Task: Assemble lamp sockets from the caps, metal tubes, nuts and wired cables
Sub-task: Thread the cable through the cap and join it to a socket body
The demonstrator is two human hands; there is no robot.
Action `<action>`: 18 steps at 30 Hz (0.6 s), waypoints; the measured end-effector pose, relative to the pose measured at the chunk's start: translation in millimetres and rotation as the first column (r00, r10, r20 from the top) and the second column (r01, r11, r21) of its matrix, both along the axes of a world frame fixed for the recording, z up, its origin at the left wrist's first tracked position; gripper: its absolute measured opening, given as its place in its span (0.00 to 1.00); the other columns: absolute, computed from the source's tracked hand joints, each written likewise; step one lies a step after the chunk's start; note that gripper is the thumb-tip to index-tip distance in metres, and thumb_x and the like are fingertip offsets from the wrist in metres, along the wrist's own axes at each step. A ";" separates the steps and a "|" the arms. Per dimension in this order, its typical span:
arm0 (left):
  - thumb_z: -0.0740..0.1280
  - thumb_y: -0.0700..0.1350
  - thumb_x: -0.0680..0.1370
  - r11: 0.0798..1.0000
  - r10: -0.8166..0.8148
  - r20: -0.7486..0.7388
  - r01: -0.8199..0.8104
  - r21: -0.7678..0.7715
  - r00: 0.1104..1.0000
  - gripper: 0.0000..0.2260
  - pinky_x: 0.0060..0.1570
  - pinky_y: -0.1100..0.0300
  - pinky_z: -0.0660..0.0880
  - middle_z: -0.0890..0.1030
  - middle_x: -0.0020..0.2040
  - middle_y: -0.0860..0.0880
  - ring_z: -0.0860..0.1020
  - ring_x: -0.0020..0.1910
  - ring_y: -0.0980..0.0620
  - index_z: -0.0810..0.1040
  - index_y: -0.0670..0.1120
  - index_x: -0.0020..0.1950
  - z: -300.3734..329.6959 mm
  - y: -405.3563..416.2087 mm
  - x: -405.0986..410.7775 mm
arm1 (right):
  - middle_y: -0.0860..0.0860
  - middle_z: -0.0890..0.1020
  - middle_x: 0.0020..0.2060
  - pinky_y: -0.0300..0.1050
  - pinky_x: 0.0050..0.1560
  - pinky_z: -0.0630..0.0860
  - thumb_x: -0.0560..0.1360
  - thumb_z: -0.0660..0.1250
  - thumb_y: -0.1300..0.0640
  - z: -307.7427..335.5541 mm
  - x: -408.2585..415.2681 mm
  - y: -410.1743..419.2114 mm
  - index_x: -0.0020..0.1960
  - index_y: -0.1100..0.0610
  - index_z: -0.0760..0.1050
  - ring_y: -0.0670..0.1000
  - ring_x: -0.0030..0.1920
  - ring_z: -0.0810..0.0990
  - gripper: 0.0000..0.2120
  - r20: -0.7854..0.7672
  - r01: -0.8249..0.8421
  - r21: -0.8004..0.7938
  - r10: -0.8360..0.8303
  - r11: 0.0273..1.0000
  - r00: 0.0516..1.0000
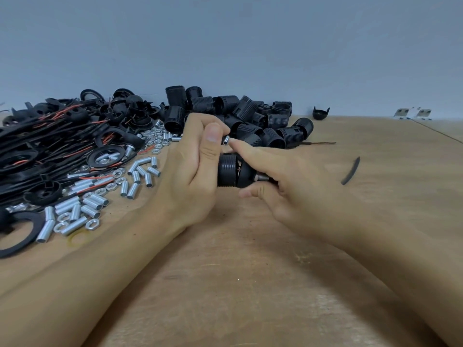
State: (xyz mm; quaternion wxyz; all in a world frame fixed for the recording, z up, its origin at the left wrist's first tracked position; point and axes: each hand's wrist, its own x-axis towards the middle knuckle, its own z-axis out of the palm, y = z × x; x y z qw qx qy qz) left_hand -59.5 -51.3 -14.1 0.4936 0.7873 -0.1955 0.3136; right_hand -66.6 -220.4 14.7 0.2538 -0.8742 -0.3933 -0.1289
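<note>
Gripping a black threaded socket [231, 171] at the centre of the frame, the left hand [193, 169] curls its fingers round the ribbed body, with a small metal tube [226, 140] pinched at its thumb tip. The right hand [283, 181] holds the socket's other end, thumb and curled fingers at a metal stub, index finger stretched toward the small tube. Both hover above the wooden table [250, 271]. At upper centre lies a heap of black sockets [250, 118]; at left, wired cables [50, 136] tangle with caps, and loose tubes and nuts [82, 204] are scattered beside them.
</note>
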 end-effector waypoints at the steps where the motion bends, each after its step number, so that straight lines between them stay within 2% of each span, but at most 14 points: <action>1: 0.48 0.56 0.83 1.000 0.008 0.005 -0.008 0.019 1.000 0.17 0.34 0.49 0.71 0.81 0.35 0.40 0.78 0.33 0.46 0.72 0.48 0.55 -0.8 0.9 -0.6 | 0.47 0.77 0.43 0.30 0.42 0.67 0.76 0.71 0.61 -0.7 0.2 -1.2 0.74 0.61 0.67 0.43 0.42 0.70 0.28 -0.011 -0.014 -0.002 0.014 1.000 1.000; 4: 0.47 0.55 0.83 1.000 0.005 0.034 -0.006 0.026 0.999 0.24 0.40 0.43 0.72 0.81 0.36 0.36 0.79 0.37 0.41 0.77 0.41 0.55 -1.3 1.0 -3.7 | 0.40 0.76 0.37 0.34 0.37 0.69 0.76 0.70 0.59 -2.0 -0.5 -3.6 0.74 0.61 0.66 0.42 0.35 0.72 0.29 -0.031 -0.045 -0.024 0.044 0.999 0.999; 7: 0.48 0.53 0.83 0.998 -0.058 0.021 0.059 -0.021 0.998 0.22 0.37 0.50 0.74 0.81 0.37 0.37 0.79 0.34 0.45 0.76 0.41 0.57 -0.7 -0.8 -7.3 | 0.47 0.84 0.47 0.35 0.36 0.71 0.77 0.70 0.59 -0.2 -0.8 -5.9 0.74 0.59 0.67 0.39 0.33 0.73 0.28 -0.025 -0.091 -0.044 0.090 0.995 0.996; 8: 0.48 0.52 0.83 0.996 -0.081 0.019 0.081 -0.037 0.997 0.21 0.36 0.51 0.74 0.82 0.37 0.38 0.79 0.34 0.46 0.75 0.42 0.58 -0.3 -1.5 -8.6 | 0.46 0.84 0.47 0.33 0.35 0.69 0.76 0.70 0.60 0.1 -0.6 -6.5 0.73 0.60 0.68 0.37 0.32 0.73 0.27 -0.028 -0.108 -0.034 0.107 0.994 0.994; 10: 0.48 0.52 0.83 0.995 -0.092 0.017 0.093 -0.040 0.996 0.21 0.36 0.50 0.73 0.81 0.37 0.36 0.79 0.34 0.45 0.74 0.41 0.59 -0.3 -4.1 -10.8 | 0.39 0.79 0.39 0.29 0.34 0.66 0.76 0.70 0.61 -1.4 -0.8 -7.4 0.71 0.62 0.70 0.34 0.31 0.70 0.24 -0.036 -0.131 -0.027 0.130 0.991 0.991; 12: 0.47 0.54 0.82 0.994 -0.099 -0.014 0.098 -0.046 0.995 0.21 0.33 0.51 0.71 0.79 0.35 0.35 0.77 0.31 0.45 0.74 0.43 0.59 0.1 -6.6 -12.9 | 0.42 0.79 0.37 0.33 0.34 0.68 0.75 0.68 0.59 -4.6 -0.6 -8.2 0.68 0.64 0.72 0.37 0.31 0.70 0.22 -0.005 -0.136 -0.039 0.136 0.990 0.991; 15: 0.46 0.56 0.83 0.994 -0.046 -0.116 0.035 -0.100 0.992 0.22 0.30 0.65 0.71 0.79 0.35 0.43 0.77 0.29 0.57 0.74 0.45 0.57 -2.3 -8.1 -11.9 | 0.53 0.83 0.44 0.45 0.39 0.73 0.75 0.65 0.54 -9.7 0.7 -8.1 0.66 0.62 0.72 0.45 0.39 0.77 0.22 0.026 -0.121 -0.041 0.122 0.992 0.992; 16: 0.46 0.55 0.83 0.997 -0.009 -0.140 -0.003 -0.082 0.990 0.22 0.34 0.70 0.71 0.78 0.36 0.49 0.77 0.33 0.60 0.75 0.45 0.57 -2.8 -8.7 -10.8 | 0.53 0.83 0.48 0.48 0.42 0.74 0.75 0.65 0.52 -11.1 2.1 -6.7 0.68 0.60 0.70 0.48 0.42 0.79 0.23 0.007 -0.108 -0.031 0.109 0.994 0.994; 18: 0.47 0.57 0.82 0.998 0.062 -0.168 -0.057 0.034 0.984 0.22 0.41 0.73 0.68 0.77 0.38 0.56 0.76 0.40 0.66 0.76 0.45 0.53 -3.1 -8.9 -9.0 | 0.48 0.82 0.55 0.51 0.49 0.77 0.76 0.66 0.48 -13.6 3.8 -1.1 0.72 0.55 0.65 0.50 0.50 0.81 0.27 -0.056 -0.115 0.005 0.115 0.993 0.992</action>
